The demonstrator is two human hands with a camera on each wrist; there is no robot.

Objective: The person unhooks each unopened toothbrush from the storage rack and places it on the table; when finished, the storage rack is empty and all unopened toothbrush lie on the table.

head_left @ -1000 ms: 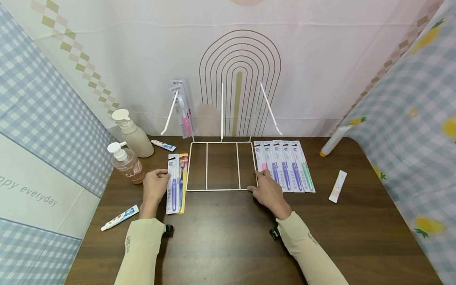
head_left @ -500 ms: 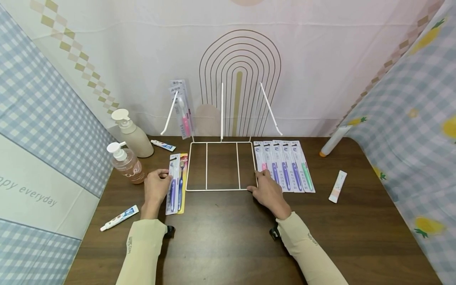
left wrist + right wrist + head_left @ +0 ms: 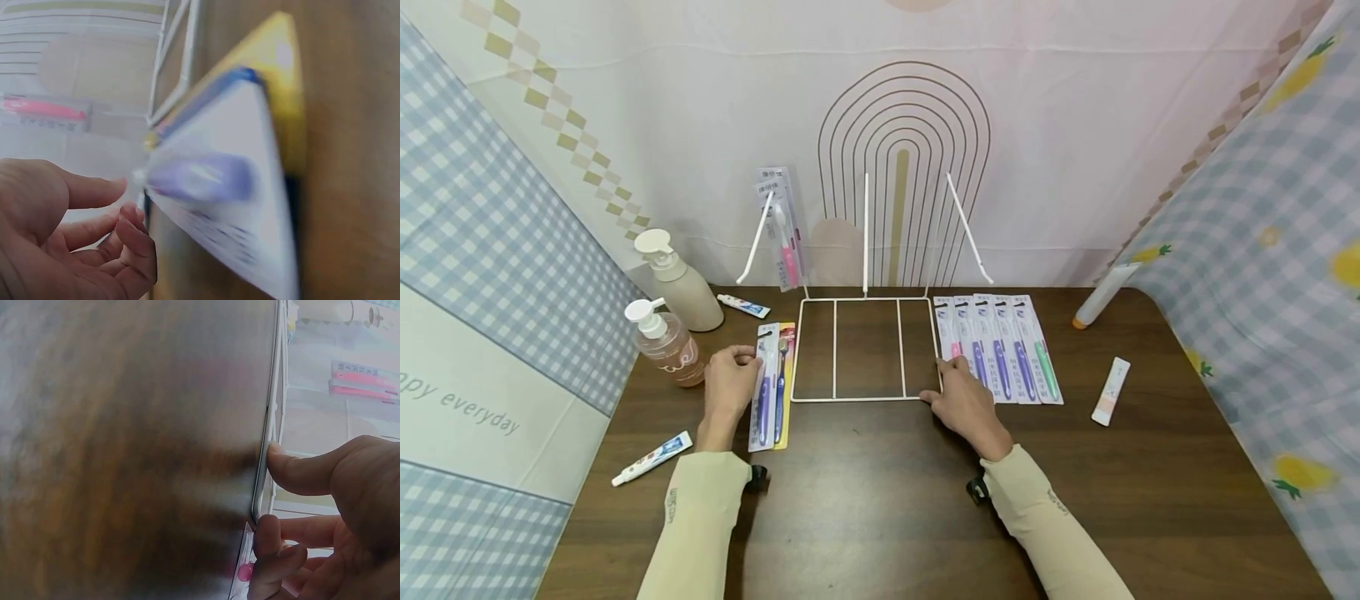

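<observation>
My left hand (image 3: 728, 387) pinches the left edge of a packaged purple toothbrush (image 3: 765, 387) between thumb and fingers. That pack is slightly tilted and partly overlaps a yellow-backed pack with a dark blue toothbrush (image 3: 782, 392). In the left wrist view the purple toothbrush pack (image 3: 206, 178) is blurred beside the fingertips. My right hand (image 3: 964, 404) grips the front right corner of a white wire rack (image 3: 850, 401), its thumb (image 3: 300, 469) lying along the front rail. Two or so toothbrush packs (image 3: 786, 242) hang on the rack's left prong.
Right of the rack lies a row of several toothbrush packs (image 3: 1000, 350). Two pump bottles (image 3: 673, 346) and small toothpaste tubes (image 3: 652, 458) are at the left. A standing white tube (image 3: 1105, 297) and a flat tube (image 3: 1110, 392) are at the right.
The purple toothbrush pack has tilted a little, its top edging right and its bottom left, with my left hand following slightly. My right hand stays at the rack corner.
</observation>
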